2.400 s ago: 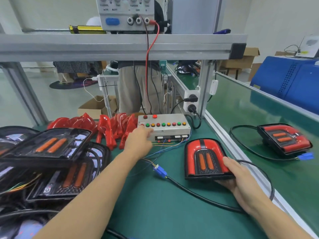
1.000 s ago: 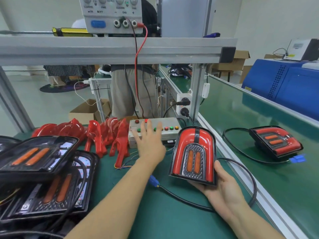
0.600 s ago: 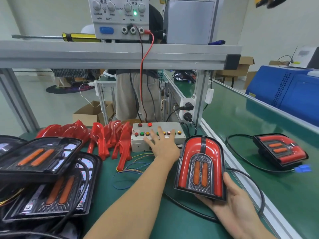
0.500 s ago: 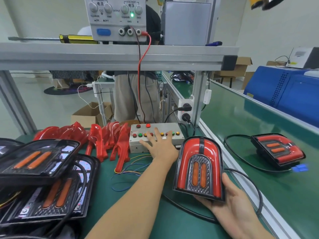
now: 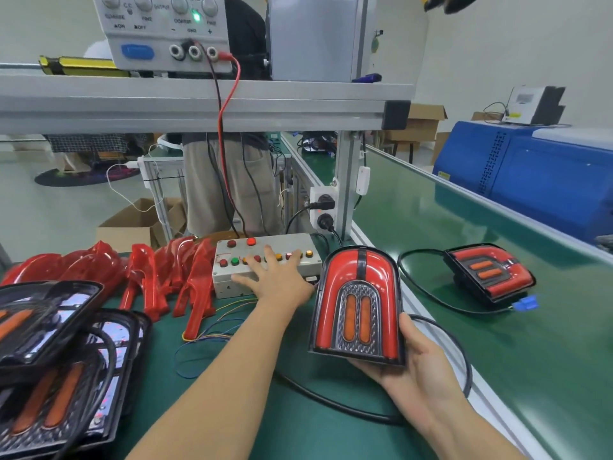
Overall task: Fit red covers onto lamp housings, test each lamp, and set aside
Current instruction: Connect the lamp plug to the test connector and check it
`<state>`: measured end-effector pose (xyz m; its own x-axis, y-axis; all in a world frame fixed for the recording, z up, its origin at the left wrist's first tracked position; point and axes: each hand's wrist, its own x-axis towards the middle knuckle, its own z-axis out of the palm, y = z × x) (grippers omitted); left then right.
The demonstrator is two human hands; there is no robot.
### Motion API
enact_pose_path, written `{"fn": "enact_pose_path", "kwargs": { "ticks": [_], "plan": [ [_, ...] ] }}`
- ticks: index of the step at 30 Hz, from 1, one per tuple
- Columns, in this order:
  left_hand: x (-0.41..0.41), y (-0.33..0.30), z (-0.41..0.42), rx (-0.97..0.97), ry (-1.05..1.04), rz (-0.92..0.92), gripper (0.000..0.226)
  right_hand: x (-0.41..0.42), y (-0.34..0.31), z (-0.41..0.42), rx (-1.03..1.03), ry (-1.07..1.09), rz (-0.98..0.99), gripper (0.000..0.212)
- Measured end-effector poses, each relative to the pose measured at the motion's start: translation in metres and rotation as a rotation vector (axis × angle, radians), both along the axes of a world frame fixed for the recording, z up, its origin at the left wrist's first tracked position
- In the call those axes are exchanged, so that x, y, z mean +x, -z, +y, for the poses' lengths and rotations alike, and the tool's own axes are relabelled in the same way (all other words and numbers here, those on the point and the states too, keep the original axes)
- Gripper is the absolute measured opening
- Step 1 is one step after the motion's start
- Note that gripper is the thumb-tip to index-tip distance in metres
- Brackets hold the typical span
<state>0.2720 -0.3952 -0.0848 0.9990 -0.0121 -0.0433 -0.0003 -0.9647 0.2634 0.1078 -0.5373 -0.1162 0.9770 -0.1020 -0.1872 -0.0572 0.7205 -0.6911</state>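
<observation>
The right hand (image 5: 421, 373) supports a lamp (image 5: 358, 307) from below, at about 5 o'clock in the view. Its thumb lies along the lamp's right edge and the fingers curl under the base, so the lamp stands tilted up off the table (image 5: 298, 426), face toward the camera. The red cover is fitted on this lamp; two orange bars sit in its grey centre panel. A black cable (image 5: 331, 403) runs from behind the lamp across the table.

The left hand (image 5: 278, 277) lies on the button box (image 5: 265, 260) at 12 o'clock of centre. Its fingers are spread and nearly straight, the tips among the row of coloured buttons. Which button is pressed cannot be told.

A row of loose red covers (image 5: 149, 280) lies at 10 o'clock, just left of the box. Open housings (image 5: 56, 360), without covers, are stacked at 8 o'clock with cables across them.

A second lamp (image 5: 487, 273), cover fitted, lies on the belt (image 5: 497, 343) at 3 o'clock, well apart from the held lamp, with a blue plug (image 5: 527, 302) beside it.

A power supply (image 5: 162, 31) stands on the shelf at 12 o'clock, its green indicator lit. A red lead (image 5: 225, 127) drops from it toward the box.
</observation>
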Motion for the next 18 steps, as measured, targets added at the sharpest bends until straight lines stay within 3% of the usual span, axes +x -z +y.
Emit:
{"fn": "enact_pose_path", "kwargs": {
  "ticks": [18],
  "plan": [
    [0.006, 0.004, -0.002, 0.015, -0.015, -0.017, 0.065, 0.015, -0.014, 0.002, 0.05, 0.012, -0.048, 0.042]
  ]
}}
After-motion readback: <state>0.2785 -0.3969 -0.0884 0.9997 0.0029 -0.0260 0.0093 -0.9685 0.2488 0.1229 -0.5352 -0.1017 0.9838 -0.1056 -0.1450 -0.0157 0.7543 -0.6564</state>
